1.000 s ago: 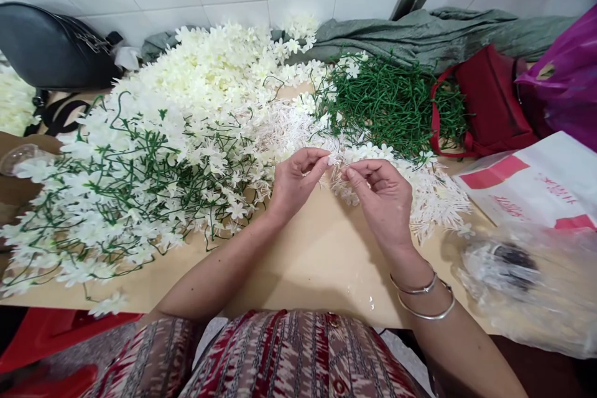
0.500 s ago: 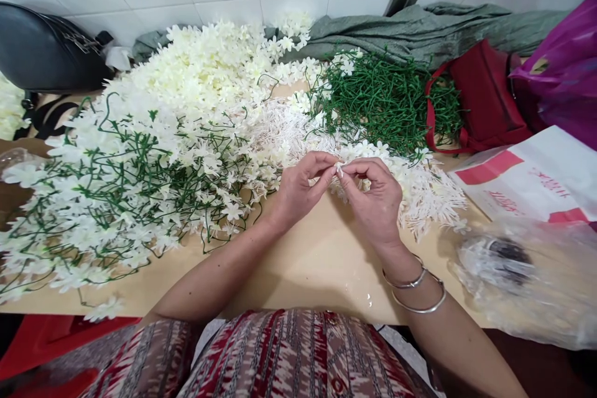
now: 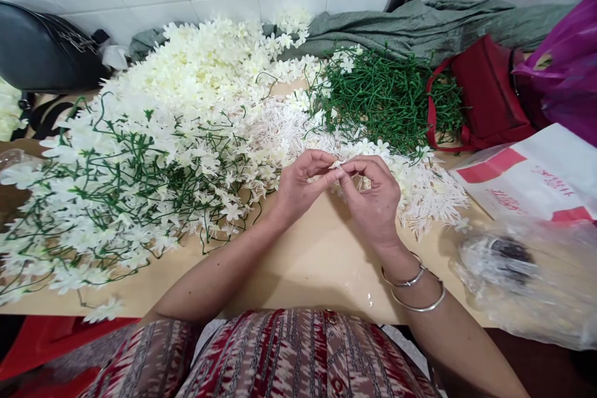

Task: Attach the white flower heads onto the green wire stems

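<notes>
My left hand (image 3: 305,183) and my right hand (image 3: 373,189) meet above the near side of the table, thumbs and forefingers pinched together. Between their fingertips is a small white artificial flower piece (image 3: 336,165), mostly covered by the fingers. Just beyond the hands lies a heap of thin white stamens (image 3: 280,127). To the left spreads a pile of white artificial flowers on green stems (image 3: 153,180). Loose cream-white blossoms (image 3: 205,62) are heaped behind it. A tangle of bare green stems (image 3: 382,99) sits beyond my right hand.
A black bag (image 3: 46,50) stands at the far left. On the right are a red bag (image 3: 489,93), a purple plastic bag (image 3: 564,68), a white and red paper bag (image 3: 532,174) and a clear plastic bag (image 3: 536,286). Green cloth (image 3: 396,28) lies along the tiled wall.
My left thumb and fingers have shifted slightly to the right, and the small white flower piece has turned between the fingertips. The piles stay as they were.
</notes>
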{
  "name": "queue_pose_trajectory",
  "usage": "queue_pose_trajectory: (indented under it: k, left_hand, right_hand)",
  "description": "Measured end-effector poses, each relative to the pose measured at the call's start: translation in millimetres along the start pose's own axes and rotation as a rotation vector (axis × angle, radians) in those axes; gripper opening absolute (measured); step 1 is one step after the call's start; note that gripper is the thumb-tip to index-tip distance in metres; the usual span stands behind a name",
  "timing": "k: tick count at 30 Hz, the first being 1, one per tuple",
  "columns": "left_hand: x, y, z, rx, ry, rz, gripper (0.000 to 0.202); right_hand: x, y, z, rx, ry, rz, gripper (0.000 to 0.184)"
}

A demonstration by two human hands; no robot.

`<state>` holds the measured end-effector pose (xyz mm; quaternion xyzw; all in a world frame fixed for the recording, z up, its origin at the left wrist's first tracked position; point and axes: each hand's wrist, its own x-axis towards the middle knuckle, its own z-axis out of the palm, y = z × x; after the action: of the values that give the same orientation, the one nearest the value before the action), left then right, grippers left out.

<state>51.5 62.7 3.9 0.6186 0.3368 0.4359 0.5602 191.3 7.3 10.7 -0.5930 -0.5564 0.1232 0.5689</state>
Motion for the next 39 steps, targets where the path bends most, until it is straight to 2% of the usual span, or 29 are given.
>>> queue_pose_trajectory:
  k: [5, 9, 13, 19, 22, 25, 28, 34, 39]
  left_hand:
    - [3.6, 0.1, -2.2, -0.042, 0.065, -0.013, 0.042]
    - [5.2, -1.0, -3.4, -0.063, 0.127, -0.026, 0.041]
    - [5.7, -4.7, -4.0, -0.097, 0.123, -0.019, 0.041]
    - [3.9, -7.6, -3.7, -0.096, 0.100, 0.025, 0.037]
    - [3.7, -8.5, -3.4, -0.062, 0.147, 0.081, 0.033]
    - [3.9, -9.4, -2.9, -0.029, 0.177, 0.117, 0.033]
    - [4.0, -9.7, -2.2, -0.017, 0.156, 0.112, 0.034]
    - [1.4, -7.3, -1.1, 0.013, 0.150, 0.102, 0.030]
    - [-2.8, -4.6, 1.4, 0.081, 0.094, 0.100, 0.024]
  right_hand:
    - [-0.8, -4.0, -0.2, -0.018, -0.028, -0.035, 0.007]
    - [-1.1, -7.1, -1.1, 0.012, -0.047, 0.003, 0.009]
    - [-1.7, -7.6, -0.7, 0.047, -0.039, 0.051, 0.009]
    - [-3.6, -4.6, 2.4, 0.327, 0.003, 0.228, 0.012]
    - [-2.5, -1.5, 2.7, 0.461, -0.006, 0.332, 0.017]
    - [-0.8, 1.8, 2.0, 0.517, 0.008, 0.369, 0.021]
    - [-0.2, 3.0, 0.8, 0.447, 0.032, 0.310, 0.021]
    - [-3.8, -0.6, -0.6, 0.186, 0.015, 0.077, 0.013]
    - [-5.8, -1.8, -0.1, 0.117, 0.028, 0.143, 0.014]
